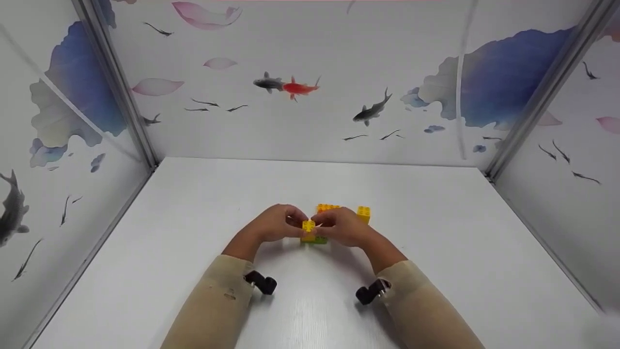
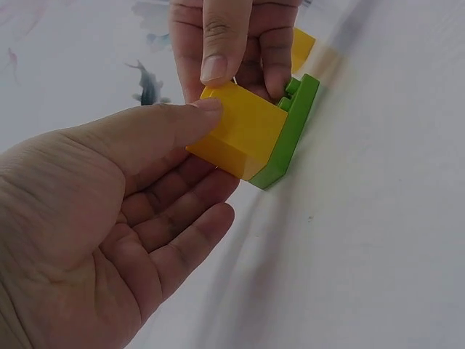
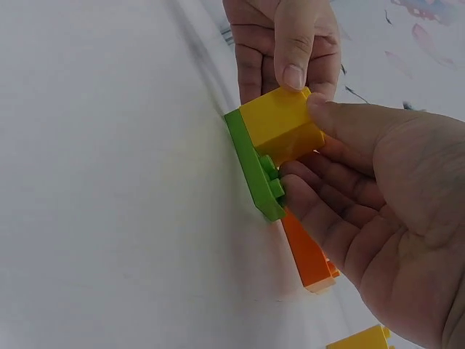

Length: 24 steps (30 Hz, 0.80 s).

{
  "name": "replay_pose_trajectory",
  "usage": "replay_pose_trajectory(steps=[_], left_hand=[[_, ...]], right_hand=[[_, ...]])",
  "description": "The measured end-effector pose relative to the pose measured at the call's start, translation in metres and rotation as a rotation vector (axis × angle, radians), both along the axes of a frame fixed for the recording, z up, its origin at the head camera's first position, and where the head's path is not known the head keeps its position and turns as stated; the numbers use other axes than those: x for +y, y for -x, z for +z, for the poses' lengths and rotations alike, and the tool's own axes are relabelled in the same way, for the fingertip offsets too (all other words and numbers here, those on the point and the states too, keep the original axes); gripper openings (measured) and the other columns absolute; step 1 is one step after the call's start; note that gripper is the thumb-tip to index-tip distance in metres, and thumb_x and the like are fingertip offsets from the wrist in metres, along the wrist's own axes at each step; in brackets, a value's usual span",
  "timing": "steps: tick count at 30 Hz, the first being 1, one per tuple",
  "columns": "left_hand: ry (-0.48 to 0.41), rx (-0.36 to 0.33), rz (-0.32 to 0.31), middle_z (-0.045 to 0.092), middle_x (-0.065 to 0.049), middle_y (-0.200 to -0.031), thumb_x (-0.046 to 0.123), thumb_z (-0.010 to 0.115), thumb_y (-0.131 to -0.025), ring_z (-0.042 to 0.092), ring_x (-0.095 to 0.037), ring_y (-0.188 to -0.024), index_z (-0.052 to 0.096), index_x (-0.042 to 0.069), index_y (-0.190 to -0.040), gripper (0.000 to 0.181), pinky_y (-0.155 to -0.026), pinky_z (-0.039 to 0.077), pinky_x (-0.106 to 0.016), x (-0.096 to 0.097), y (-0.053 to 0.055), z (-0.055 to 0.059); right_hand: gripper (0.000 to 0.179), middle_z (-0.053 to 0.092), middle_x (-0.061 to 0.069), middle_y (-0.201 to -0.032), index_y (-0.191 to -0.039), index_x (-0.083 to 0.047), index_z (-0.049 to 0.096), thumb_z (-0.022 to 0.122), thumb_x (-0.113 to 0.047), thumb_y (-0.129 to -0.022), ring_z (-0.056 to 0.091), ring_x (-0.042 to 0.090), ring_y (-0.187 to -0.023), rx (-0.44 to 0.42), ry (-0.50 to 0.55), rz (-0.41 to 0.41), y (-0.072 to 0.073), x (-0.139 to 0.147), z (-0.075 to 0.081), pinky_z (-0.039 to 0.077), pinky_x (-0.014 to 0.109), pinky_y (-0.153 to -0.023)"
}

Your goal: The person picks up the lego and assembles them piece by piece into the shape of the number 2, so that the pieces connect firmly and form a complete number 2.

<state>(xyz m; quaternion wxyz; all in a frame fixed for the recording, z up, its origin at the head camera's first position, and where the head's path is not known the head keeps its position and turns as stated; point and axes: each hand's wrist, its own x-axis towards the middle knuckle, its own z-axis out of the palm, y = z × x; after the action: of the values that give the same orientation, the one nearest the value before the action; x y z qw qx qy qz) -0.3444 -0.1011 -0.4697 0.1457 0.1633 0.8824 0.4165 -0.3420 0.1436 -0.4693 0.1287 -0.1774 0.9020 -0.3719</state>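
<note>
A yellow toy building brick [image 1: 308, 227] stands on one end of a flat green brick [image 1: 320, 240], and in the right wrist view bare green studs show beside it. My left hand [image 1: 280, 224] pinches the yellow brick from the left, thumb on its near upper face. From the other side my right hand [image 1: 346, 227] grips the same brick, its thumb close to the left thumb and its fingers partly behind. In the left wrist view the yellow brick [image 2: 247, 123] sits flush against the green brick [image 2: 290, 134]. The fingers hide its far side.
Behind my right hand lies an orange brick [image 3: 306, 254], mostly hidden in the head view, with a yellow studded piece [image 1: 328, 207] showing there. Another yellow brick [image 1: 364, 213] stands to its right. White printed panels [image 1: 310, 126] enclose the white table [image 1: 193, 194] at the back and sides.
</note>
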Motion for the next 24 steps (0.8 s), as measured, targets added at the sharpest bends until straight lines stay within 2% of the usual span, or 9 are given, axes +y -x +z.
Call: replay_pose_trajectory(steps=[7,14,19,24], left_hand=[[-0.018,-0.005,-0.003,0.075,0.004,-0.117,0.029,0.087,-0.090,0.067,-0.017,-0.111,0.076,0.023,-0.118,0.030,-0.107,0.056,-0.042,-0.001,0.002,-0.003],[-0.017,-0.047,0.013,0.074,0.004,-0.116,0.031,0.088,-0.090,0.066,-0.019,-0.112,0.076,0.025,-0.117,0.030,-0.109,0.055,-0.044,0.000,0.003,-0.001],[-0.008,-0.056,0.020,0.073,0.004,-0.116,0.033,0.088,-0.090,0.065,-0.020,-0.111,0.076,0.026,-0.118,0.032,-0.108,0.055,-0.043,0.001,0.003,-0.001],[-0.014,-0.053,0.020,0.073,0.004,-0.117,0.033,0.088,-0.090,0.065,-0.020,-0.111,0.076,0.026,-0.119,0.032,-0.108,0.056,-0.043,0.001,0.004,-0.003]], right_hand=[[0.034,0.078,-0.004,-0.122,-0.129,-0.021,0.078,0.080,-0.033,-0.098,0.070,0.019,-0.112,0.062,0.072,-0.091,0.010,0.015,0.003,0.060,0.041,-0.101],[0.038,0.074,-0.001,-0.132,-0.136,-0.023,0.074,0.079,-0.026,-0.099,0.069,0.022,-0.119,-0.011,0.056,-0.234,0.018,0.025,0.004,0.061,0.040,-0.104],[0.040,0.072,0.001,-0.138,-0.139,-0.022,0.072,0.078,-0.025,-0.099,0.068,0.023,-0.125,-0.024,0.030,-0.263,0.019,0.027,0.003,0.059,0.041,-0.108],[0.040,0.071,0.002,-0.138,-0.139,-0.022,0.072,0.077,-0.023,-0.100,0.067,0.025,-0.123,-0.015,0.001,-0.267,0.019,0.028,0.002,0.059,0.042,-0.107]])
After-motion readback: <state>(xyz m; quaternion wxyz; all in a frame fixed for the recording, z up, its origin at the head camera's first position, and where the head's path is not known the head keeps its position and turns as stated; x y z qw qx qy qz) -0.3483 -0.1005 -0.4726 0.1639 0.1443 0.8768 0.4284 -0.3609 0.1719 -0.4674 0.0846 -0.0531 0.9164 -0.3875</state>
